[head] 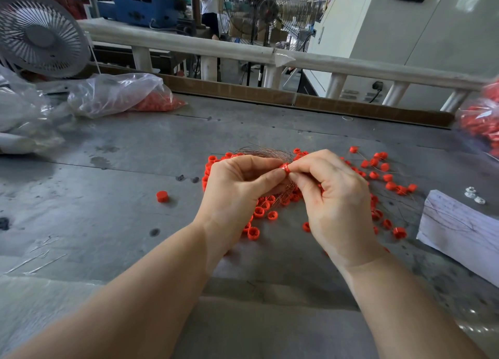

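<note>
A small red plastic cap (286, 168) is held up between both hands above the grey table (108, 186). My left hand (237, 186) pinches it from the left with thumb and forefinger. My right hand (332, 194) pinches it from the right, other fingers curled. A bundle of thin copper-coloured wires (263, 153) lies just behind the hands. Several loose red caps (259, 213) are scattered on the table under and around the hands; some on the right (391, 186) have wires in them. One cap (162, 196) lies alone to the left.
A clear bag of red caps (129, 94) lies at the back left beside a white fan (40, 34). Another bag of caps (480, 121) sits at the right edge. Folded white paper (459, 231) and small metal nuts (474, 195) lie at right. A white railing (243, 51) borders the table's far side.
</note>
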